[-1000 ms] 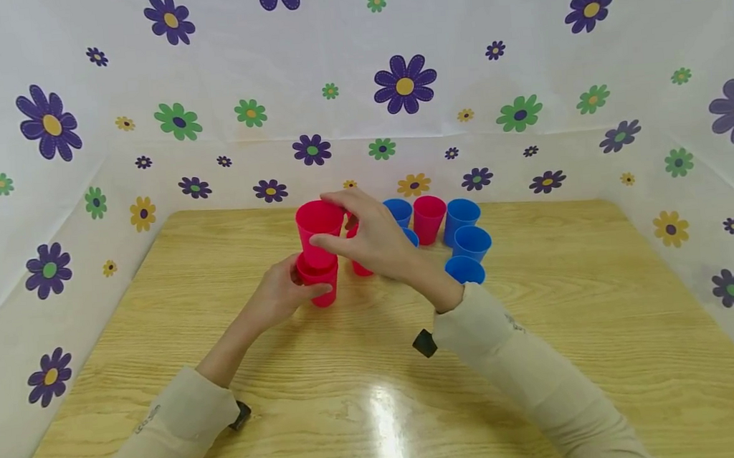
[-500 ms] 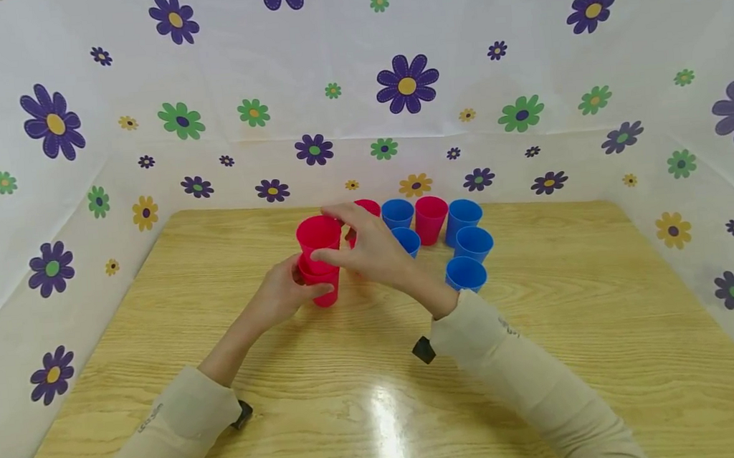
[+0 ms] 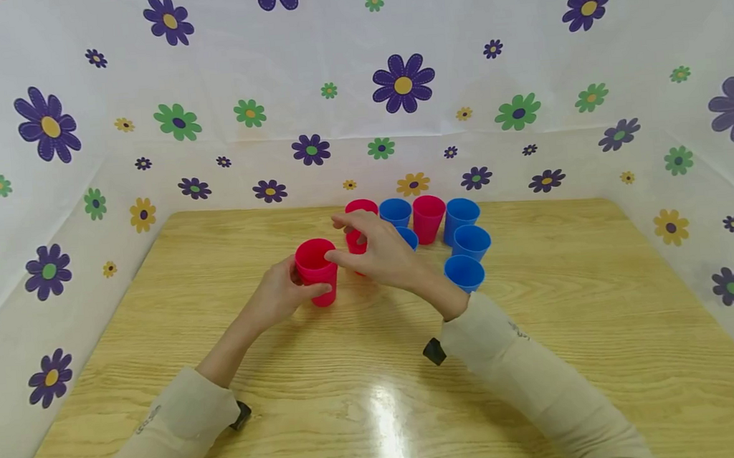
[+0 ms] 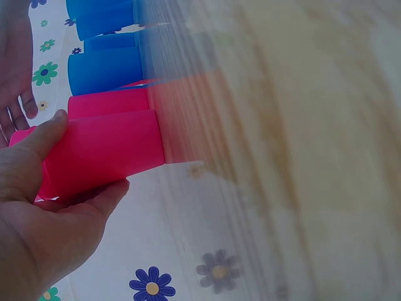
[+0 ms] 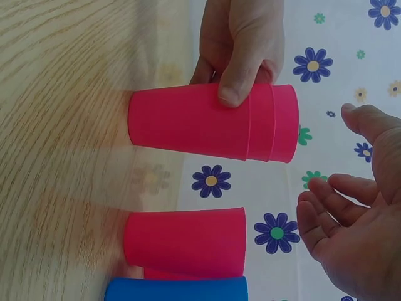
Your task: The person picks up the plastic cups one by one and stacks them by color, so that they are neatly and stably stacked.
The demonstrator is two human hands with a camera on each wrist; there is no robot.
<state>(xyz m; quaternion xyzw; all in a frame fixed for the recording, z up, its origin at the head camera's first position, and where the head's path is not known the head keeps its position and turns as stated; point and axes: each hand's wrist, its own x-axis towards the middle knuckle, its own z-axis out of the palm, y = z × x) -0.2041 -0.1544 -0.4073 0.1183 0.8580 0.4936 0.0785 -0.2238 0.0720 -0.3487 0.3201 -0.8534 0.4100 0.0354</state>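
Stack of red cups (image 3: 317,271) stands upright on the bench (image 3: 289,393), left of the other cups, and I count three rims from the right wrist, so probably three nested. I've got the left hand (image 3: 278,292) gripping the lowest one under its rim, I guess so it can't tip or slide while cups sit inside it. Right hand (image 3: 385,255) is loosely spread beside the top rim, holding nothing, with a gap showing. Behind and right of it, a far red cup (image 3: 429,220) and the blue cups (image 3: 471,242) stand upright. Annoyingly, that hand half hides the nearer red cup (image 3: 354,243) from the head cam
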